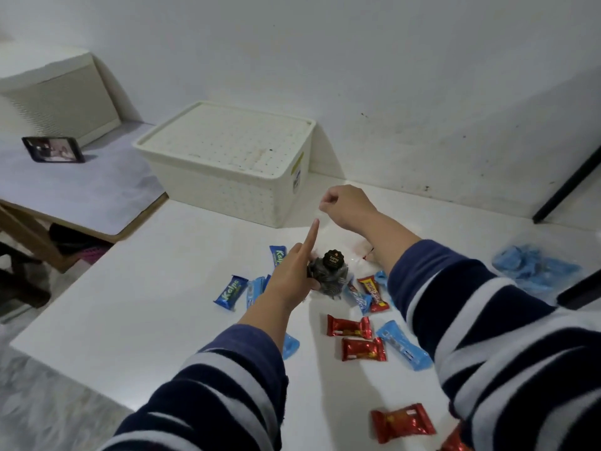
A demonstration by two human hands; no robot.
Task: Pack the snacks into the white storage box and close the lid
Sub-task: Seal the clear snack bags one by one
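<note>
The white storage box [227, 187] stands at the back of the white table [136, 288] against the wall, its lid [227, 138] on. A clear bag of dark round snacks [331, 271] with a black label stands in the middle of the table. My left hand [292, 275] grips its left side, index finger sticking up. My right hand [344, 206] is a fist above it, pinching the bag's clear top. Blue snack bars [231, 292], red packs [349, 327] and light-blue packs [403, 349] lie scattered around the bag.
A pile of light-blue wrappers [533, 268] lies at the right, beside a black object [579, 294] at the frame edge. A black bar [569, 187] leans on the wall. On a lower surface to the left stand a phone [53, 149] and another white box [55, 92].
</note>
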